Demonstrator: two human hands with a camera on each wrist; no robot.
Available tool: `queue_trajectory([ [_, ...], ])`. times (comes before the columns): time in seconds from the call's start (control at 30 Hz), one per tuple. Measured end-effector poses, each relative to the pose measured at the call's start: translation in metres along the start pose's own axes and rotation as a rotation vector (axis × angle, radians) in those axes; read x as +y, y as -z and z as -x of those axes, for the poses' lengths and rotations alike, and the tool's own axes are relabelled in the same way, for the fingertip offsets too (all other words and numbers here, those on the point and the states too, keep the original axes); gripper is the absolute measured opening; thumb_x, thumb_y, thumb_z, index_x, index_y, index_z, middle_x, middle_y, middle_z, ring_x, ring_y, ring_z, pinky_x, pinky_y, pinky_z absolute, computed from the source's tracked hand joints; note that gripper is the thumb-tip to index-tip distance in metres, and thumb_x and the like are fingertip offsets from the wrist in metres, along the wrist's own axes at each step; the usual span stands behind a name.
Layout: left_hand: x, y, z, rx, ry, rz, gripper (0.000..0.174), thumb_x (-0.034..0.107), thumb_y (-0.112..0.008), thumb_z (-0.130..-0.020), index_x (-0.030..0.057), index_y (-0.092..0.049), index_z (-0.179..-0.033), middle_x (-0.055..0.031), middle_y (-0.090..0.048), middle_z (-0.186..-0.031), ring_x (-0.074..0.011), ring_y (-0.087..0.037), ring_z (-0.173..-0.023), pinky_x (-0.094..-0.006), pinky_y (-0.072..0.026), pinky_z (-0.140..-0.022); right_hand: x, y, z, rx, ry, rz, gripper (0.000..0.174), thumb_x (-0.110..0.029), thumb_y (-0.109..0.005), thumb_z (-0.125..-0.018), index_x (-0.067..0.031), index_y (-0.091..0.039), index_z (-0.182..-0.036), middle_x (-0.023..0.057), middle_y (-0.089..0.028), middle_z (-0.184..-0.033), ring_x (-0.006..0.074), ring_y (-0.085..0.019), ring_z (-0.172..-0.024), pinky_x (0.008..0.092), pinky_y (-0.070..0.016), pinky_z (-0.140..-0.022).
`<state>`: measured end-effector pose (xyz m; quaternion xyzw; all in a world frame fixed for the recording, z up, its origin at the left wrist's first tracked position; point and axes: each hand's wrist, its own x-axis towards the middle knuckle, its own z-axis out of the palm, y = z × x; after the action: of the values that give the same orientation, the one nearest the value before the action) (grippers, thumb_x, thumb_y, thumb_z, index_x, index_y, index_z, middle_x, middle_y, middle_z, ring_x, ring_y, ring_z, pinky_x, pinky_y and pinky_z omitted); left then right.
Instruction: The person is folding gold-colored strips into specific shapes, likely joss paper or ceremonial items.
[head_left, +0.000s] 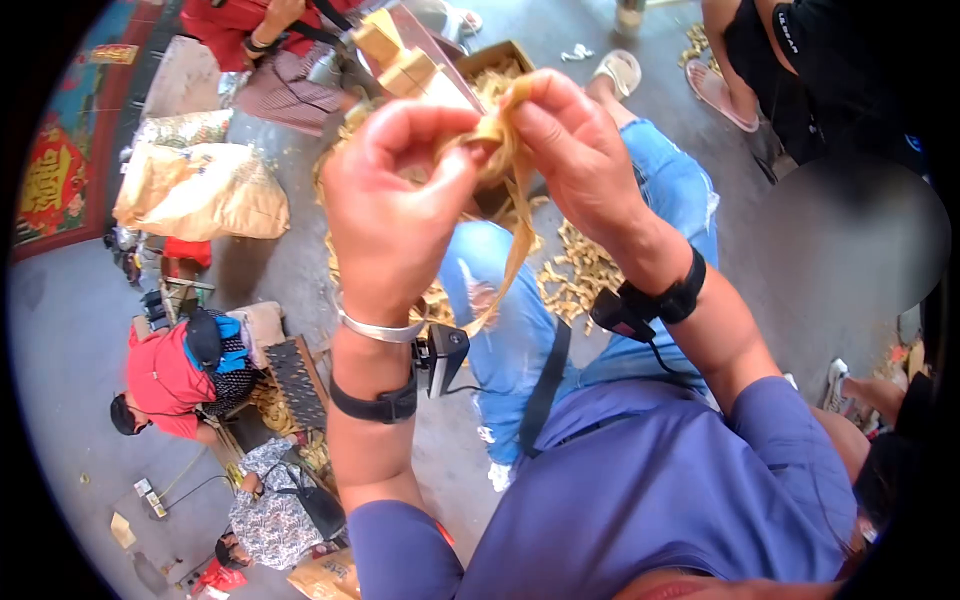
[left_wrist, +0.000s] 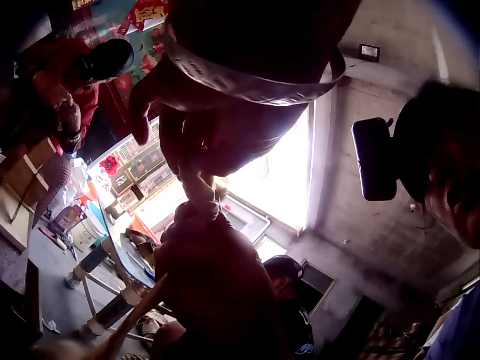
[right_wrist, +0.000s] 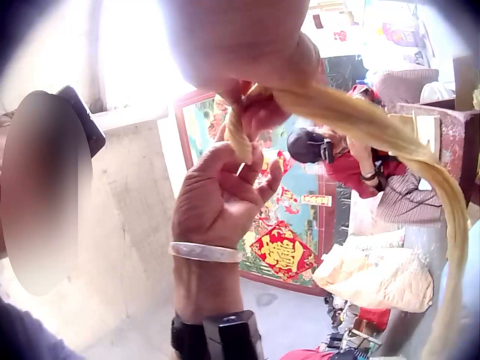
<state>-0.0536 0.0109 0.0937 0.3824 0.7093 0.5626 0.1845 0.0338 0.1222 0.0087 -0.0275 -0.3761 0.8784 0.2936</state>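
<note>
Both hands are raised close together, with a tan, pliable strip (head_left: 517, 215) between them. The left hand (head_left: 400, 190) pinches a folded or knotted part of the strip between thumb and index finger. Opposite it, the right hand (head_left: 580, 150) pinches the same strip at its upper end. In the right wrist view the strip (right_wrist: 360, 124) runs out from under the right hand (right_wrist: 240, 37) and hangs in a long curve, while the left hand (right_wrist: 217, 202) holds a twisted part. The left wrist view is dark, with the hands meeting at a pale twisted piece (left_wrist: 199, 191).
Beyond the hands stand wooden blocks (head_left: 410, 72) and a box (head_left: 510, 58) of strips. Short tan pieces (head_left: 580, 275) lie on the floor by the knees. A paper sack (head_left: 205, 195) is at the left, and a person in red (head_left: 170, 375) sits lower left.
</note>
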Motion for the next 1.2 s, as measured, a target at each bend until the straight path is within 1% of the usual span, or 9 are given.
queue_trajectory([
  [0.1, -0.006, 0.009, 0.003, 0.162, -0.37, -0.453, 0.023, -0.005, -0.064, -0.071, 0.0069, -0.068, -0.091, -0.004, -0.066, -0.08, -0.0142, -0.063, -0.07, -0.0272, -0.0485, -0.066, -0.007, -0.017, -0.004, 0.116, -0.014, 0.137, 0.013, -0.011, -0.066, -0.086, 0.002, -0.066, -0.09, 0.0049, -0.066, -0.074, 0.0093, -0.062, -0.055, 0.0188, -0.0488, -0.047],
  [0.2, -0.001, 0.007, 0.007, 0.103, -0.675, -0.775, 0.02, -0.008, -0.066, -0.075, 0.0035, -0.067, -0.091, -0.0039, -0.067, -0.084, -0.01, -0.061, -0.083, -0.0253, -0.0488, -0.076, -0.009, -0.014, -0.005, -0.005, -0.024, 0.498, 0.013, -0.009, -0.065, -0.086, 0.0032, -0.068, -0.088, 0.0049, -0.067, -0.076, 0.0085, -0.062, -0.059, 0.0204, -0.0502, -0.051],
  [0.3, -0.016, 0.004, 0.004, 0.092, -0.701, -0.664, 0.02, -0.003, -0.069, -0.07, 0.0075, -0.063, -0.086, -0.0039, -0.062, -0.078, -0.0176, -0.059, -0.067, -0.0299, -0.046, -0.064, -0.01, 0.006, -0.007, -0.197, -0.012, 0.575, 0.016, -0.01, -0.064, -0.084, 0.0047, -0.068, -0.088, 0.0039, -0.067, -0.081, 0.0065, -0.06, -0.066, 0.0217, -0.0481, -0.055],
  [0.4, -0.017, 0.0, 0.011, 0.065, -0.3, -0.132, 0.019, -0.005, -0.07, -0.069, 0.0051, -0.06, -0.081, -0.005, -0.058, -0.075, -0.0153, -0.057, -0.064, -0.0273, -0.0448, -0.057, -0.014, 0.017, 0.0, -0.287, -0.057, 0.372, 0.014, -0.008, -0.063, -0.084, 0.0041, -0.068, -0.088, 0.0042, -0.066, -0.082, 0.0066, -0.059, -0.07, 0.0199, -0.0451, -0.057],
  [0.57, -0.022, -0.006, 0.026, 0.113, -0.348, -0.365, 0.016, -0.007, -0.069, -0.071, 0.003, -0.062, -0.081, -0.0056, -0.056, -0.077, -0.014, -0.057, -0.064, -0.0262, -0.0461, -0.056, -0.004, 0.021, 0.011, -0.258, -0.152, 0.047, 0.016, -0.011, -0.068, -0.083, 0.0026, -0.069, -0.091, 0.0048, -0.065, -0.082, 0.0053, -0.055, -0.067, 0.0178, -0.0402, -0.055],
  [0.77, -0.03, -0.012, 0.035, -0.077, -0.097, 0.125, 0.016, -0.001, -0.068, -0.08, -0.0032, -0.064, -0.096, -0.0069, -0.062, -0.086, -0.0138, -0.064, -0.076, -0.0228, -0.0511, -0.064, -0.008, 0.023, 0.015, -0.069, -0.225, 0.162, 0.014, -0.015, -0.074, -0.08, -0.0041, -0.065, -0.08, 0.0015, -0.064, -0.074, 0.0043, -0.052, -0.054, 0.0179, -0.0377, -0.046],
  [1.0, -0.042, 0.004, 0.027, -0.161, 0.077, 0.508, 0.012, 0.008, -0.067, -0.085, -0.0005, -0.058, -0.087, -0.008, -0.061, -0.083, -0.0151, -0.063, -0.065, -0.0254, -0.0535, -0.054, -0.007, 0.018, 0.025, -0.189, -0.214, 0.055, 0.024, -0.012, -0.073, -0.08, -0.0023, -0.063, -0.099, 0.0014, -0.064, -0.082, 0.0063, -0.059, -0.07, 0.0183, -0.0449, -0.058],
  [1.13, -0.054, 0.014, 0.029, 0.055, 0.025, 0.535, 0.011, 0.011, -0.061, -0.09, 0.0013, -0.056, -0.091, -0.0088, -0.062, -0.082, -0.0151, -0.061, -0.06, -0.0261, -0.0542, -0.055, -0.018, 0.019, 0.032, -0.175, -0.119, 0.405, 0.02, -0.005, -0.072, -0.079, 0.0028, -0.067, -0.097, 0.006, -0.066, -0.093, 0.011, -0.063, -0.085, 0.0222, -0.051, -0.074],
  [1.2, -0.062, 0.017, 0.029, 0.101, 0.044, 0.557, 0.01, 0.01, -0.061, -0.09, 0.0015, -0.056, -0.091, -0.0091, -0.062, -0.083, -0.015, -0.062, -0.061, -0.0264, -0.0542, -0.056, -0.022, 0.016, 0.032, -0.172, -0.036, 0.624, 0.014, -0.003, -0.072, -0.079, 0.0015, -0.07, -0.092, 0.005, -0.066, -0.088, 0.0087, -0.061, -0.079, 0.0217, -0.049, -0.067],
])
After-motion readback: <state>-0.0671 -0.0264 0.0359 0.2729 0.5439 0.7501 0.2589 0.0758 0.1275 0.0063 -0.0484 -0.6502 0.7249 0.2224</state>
